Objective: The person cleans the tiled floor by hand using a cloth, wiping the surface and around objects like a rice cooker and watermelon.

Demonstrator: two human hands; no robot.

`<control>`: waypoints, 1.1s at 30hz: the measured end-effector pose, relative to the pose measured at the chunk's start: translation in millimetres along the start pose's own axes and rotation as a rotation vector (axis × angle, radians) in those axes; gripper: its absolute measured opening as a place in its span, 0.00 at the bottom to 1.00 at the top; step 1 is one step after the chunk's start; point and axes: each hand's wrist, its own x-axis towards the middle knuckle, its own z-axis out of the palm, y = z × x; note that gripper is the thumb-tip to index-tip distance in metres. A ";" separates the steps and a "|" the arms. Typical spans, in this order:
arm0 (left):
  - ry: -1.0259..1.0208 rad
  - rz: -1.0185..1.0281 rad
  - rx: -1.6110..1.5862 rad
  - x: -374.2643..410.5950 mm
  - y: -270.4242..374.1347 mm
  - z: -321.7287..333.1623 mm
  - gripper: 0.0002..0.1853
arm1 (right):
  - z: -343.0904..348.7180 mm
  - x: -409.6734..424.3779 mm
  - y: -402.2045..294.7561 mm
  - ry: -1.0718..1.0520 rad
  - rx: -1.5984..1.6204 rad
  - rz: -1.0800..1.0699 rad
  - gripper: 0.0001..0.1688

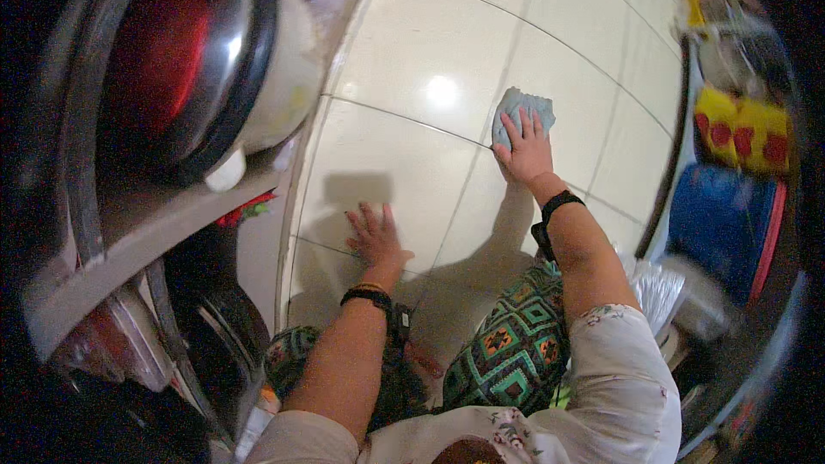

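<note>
Fingers spread, my right hand (527,151) presses a folded grey-blue cloth (525,106) against the cream floor tiles (412,32). The cloth sticks out past the fingertips and to both sides of them. To the left and nearer to me, my left hand (376,238) is splayed palm down on the tiles, or just above them, holding nothing. Both wrists carry dark bands. My knees, in green patterned fabric, are bent behind the hands. A shadow falls over the floor around my left hand.
Along the left stands a shelf (155,232) with a red and black rounded vessel (174,71) on it. At the right are yellow packets with red spots (741,132), a blue container (718,225) and crinkled clear plastic (657,287). A dark edge (667,161) borders the tiles there.
</note>
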 end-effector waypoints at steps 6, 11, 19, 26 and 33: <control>-0.104 -0.046 0.164 2.9 5.7 -6.9 0.62 | -2.3 -53.3 13.9 -0.176 0.014 -0.134 0.36; -0.112 -0.044 0.157 -3.6 12.1 -10.6 0.63 | 32.4 -77.9 -51.5 -0.084 0.057 -0.373 0.33; -0.094 -0.072 0.217 1.0 8.9 -3.3 0.66 | 35.9 -18.8 -105.5 0.154 0.136 -0.465 0.34; 0.035 -0.033 0.183 -2.3 3.3 0.9 0.68 | 38.4 -5.3 52.4 0.293 0.038 0.214 0.34; 0.107 0.004 0.185 -2.0 5.2 8.0 0.67 | 84.1 -150.8 273.3 0.273 0.111 0.917 0.35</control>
